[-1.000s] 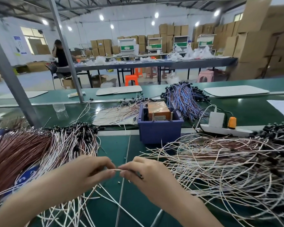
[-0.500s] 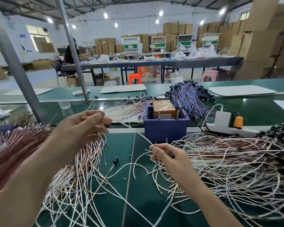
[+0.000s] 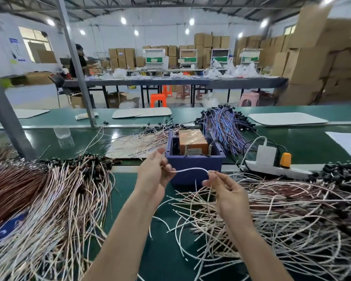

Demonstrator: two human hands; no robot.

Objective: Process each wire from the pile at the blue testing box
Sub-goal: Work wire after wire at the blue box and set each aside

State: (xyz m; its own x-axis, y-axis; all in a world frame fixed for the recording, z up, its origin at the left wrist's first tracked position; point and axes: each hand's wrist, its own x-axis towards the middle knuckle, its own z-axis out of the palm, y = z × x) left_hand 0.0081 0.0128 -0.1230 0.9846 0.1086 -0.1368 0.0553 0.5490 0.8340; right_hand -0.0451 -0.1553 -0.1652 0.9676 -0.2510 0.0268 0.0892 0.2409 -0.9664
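— White wire (image 3: 190,169): where?
— Up in the air just in front of the blue testing box (image 3: 201,161), strung in a shallow arch across its front wall, clear of the green tabletop (image 3: 128,199).

— Held how?
— Between both hands. One end pinched in the curled fingers (image 3: 166,167) of the left hand (image 3: 154,175), just before the box's left corner. Other end nipped between thumb and forefinger of the right hand (image 3: 227,191), before the box's right half, remaining fingers loosely spread.

— Inside the box?
— An orange block (image 3: 193,141) under clear film, filling most of the middle.

— And the stock of wires?
— Right of the box, a loose tangled pile (image 3: 282,216) of white and pinkish strands, black ends bunched at its far side. Left of the box, a denser heap (image 3: 49,199) in white and brown, black ends lined along its far edge. Behind the box, a bundle of blue and purple wires (image 3: 225,126) with black tips. Behind and left of it, a thin scatter (image 3: 142,141) on a pale mat.

— Anything else close by?
— Just right of the box, a white power strip (image 3: 272,169) carrying a white adapter (image 3: 265,156) and an orange plug (image 3: 285,160).
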